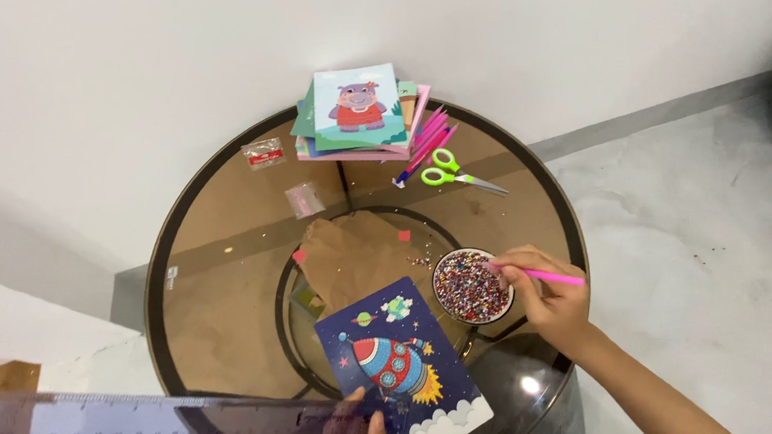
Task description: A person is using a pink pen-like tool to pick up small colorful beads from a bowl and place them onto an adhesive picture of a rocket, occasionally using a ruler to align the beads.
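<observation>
Bright, even light; small glare spots on the glass table [229, 321]; near ruler [127, 421] blurred.

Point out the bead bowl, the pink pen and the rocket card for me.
bead bowl [471, 285], head view, on the beads at its middle.
pink pen [553, 275], head view, mid-shaft beside the right hand.
rocket card [400, 365], head view, on the rocket's body.

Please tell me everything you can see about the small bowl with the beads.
The bowl is small and round, with a thin pale rim. It is filled almost to the top with tiny mixed-colour beads. It stands upright on the round glass table, just right of the rocket card. A few loose beads lie on the table at its upper left. The right hand holds a pink pen whose tip dips into the beads at the bowl's right edge.
</observation>
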